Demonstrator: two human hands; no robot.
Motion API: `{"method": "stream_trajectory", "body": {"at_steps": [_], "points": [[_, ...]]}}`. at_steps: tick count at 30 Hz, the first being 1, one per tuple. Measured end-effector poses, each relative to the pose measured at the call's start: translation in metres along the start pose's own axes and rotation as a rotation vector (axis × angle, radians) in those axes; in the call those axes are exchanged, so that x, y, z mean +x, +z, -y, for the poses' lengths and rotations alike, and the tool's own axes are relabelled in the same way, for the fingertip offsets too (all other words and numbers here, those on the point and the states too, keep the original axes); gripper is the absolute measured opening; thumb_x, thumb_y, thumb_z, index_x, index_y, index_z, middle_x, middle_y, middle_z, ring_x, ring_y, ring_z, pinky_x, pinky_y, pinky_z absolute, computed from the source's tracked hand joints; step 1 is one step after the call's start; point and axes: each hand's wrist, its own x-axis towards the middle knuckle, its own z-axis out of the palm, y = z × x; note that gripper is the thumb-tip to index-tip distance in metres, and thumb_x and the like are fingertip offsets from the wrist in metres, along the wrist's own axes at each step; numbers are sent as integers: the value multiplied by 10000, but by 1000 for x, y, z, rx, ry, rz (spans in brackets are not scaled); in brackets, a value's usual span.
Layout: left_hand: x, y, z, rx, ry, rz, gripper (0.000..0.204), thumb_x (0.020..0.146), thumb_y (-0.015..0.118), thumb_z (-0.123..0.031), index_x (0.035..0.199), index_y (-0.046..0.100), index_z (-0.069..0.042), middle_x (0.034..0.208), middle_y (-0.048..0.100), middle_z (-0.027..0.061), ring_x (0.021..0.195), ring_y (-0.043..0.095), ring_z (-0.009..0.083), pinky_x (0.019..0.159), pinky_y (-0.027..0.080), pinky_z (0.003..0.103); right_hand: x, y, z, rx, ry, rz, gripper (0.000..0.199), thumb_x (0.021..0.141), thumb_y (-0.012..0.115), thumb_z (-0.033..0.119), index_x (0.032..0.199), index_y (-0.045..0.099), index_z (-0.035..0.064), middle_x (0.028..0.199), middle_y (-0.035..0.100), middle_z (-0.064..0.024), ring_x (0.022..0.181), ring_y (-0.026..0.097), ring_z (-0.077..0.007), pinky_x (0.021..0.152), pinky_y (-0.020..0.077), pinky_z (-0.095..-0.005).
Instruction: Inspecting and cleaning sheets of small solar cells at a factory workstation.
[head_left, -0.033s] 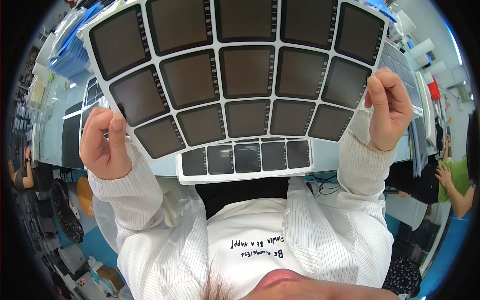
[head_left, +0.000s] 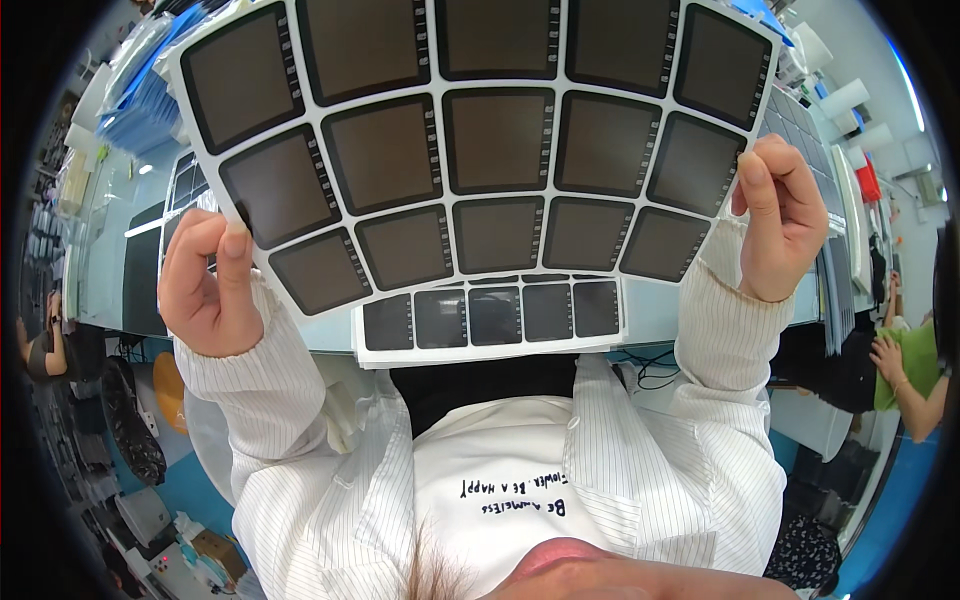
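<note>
A large white sheet [head_left: 498,140] with rows of dark, rounded rectangular panels is held up in front of me, its upper edge cut off by the picture. My left hand [head_left: 208,285] pinches its left edge between thumb and fingers. At the right edge, my right hand [head_left: 778,218] grips the sheet the same way. Below it, a stack of similar panelled sheets [head_left: 490,352] lies at the table's near edge, mostly hidden by the raised sheet.
The pale glass-like table [head_left: 105,255] carries blue-and-clear wrapped stacks [head_left: 150,115] at the far left. More panelled sheets [head_left: 805,140] lie to the right. Another person in a green top [head_left: 910,365] is at the far right, and a person's arm [head_left: 50,345] shows at the far left.
The held sheet and both hands have shifted very slightly; both hands keep their grip on the sheet.
</note>
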Motion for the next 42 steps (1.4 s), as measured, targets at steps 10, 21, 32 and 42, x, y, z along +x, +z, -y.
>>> {"method": "stream_trajectory", "body": {"at_steps": [10, 21, 32, 42], "points": [[21, 11, -7, -34, 54, 33, 123, 834, 572, -37, 739, 534, 30, 631, 501, 48, 558, 422, 104, 524, 321, 219, 0, -15, 7, -78, 63, -72, 105, 866, 554, 80, 807, 561, -7, 696, 471, 8, 569, 375, -51, 509, 289, -170], [69, 73, -39, -123, 121, 197, 145, 820, 589, -25, 706, 521, 34, 592, 462, 28, 530, 390, 85, 499, 308, 207, 1, -85, 27, -261, 219, -179, 105, 846, 586, 96, 818, 606, -3, 641, 509, 22, 543, 420, -36, 503, 303, -161], [130, 223, -96, -544, -118, 442, 233, 847, 595, -172, 727, 585, 27, 551, 418, -69, 510, 315, 10, 442, 232, 189, 33, -221, -17, -447, 429, -137, 210, 842, 587, 199, 770, 627, 6, 604, 519, 40, 496, 423, -20, 440, 293, -174], [142, 322, -127, -487, -401, 662, 284, 806, 603, -269, 714, 641, -4, 529, 421, -50, 492, 325, 45, 460, 258, 235, 63, -323, -108, -655, 460, -77, 267, 835, 605, 272, 879, 660, 15, 618, 520, 66, 533, 408, -1, 479, 282, -170]]}}
